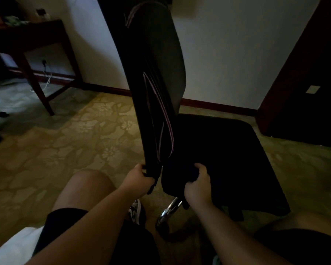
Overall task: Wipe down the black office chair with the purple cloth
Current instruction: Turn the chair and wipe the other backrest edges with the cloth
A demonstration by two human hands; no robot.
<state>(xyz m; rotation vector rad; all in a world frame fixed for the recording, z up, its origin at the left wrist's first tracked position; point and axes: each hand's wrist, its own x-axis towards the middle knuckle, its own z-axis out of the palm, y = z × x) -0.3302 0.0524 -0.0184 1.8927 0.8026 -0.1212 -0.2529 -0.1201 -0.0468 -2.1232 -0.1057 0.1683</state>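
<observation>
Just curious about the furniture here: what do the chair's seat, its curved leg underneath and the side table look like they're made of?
Seat: probably black fabric; matte, no shine, though the light is dim. Curved leg: polished metal, likely chrome; bright mirror-like glints. Side table: dark reddish wood, smooth finish.

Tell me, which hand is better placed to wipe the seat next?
Probably the right hand: it already grips the seat's near edge. The left hand clutches the backrest's bottom. No purple cloth is discernible in this dim picture.
</observation>
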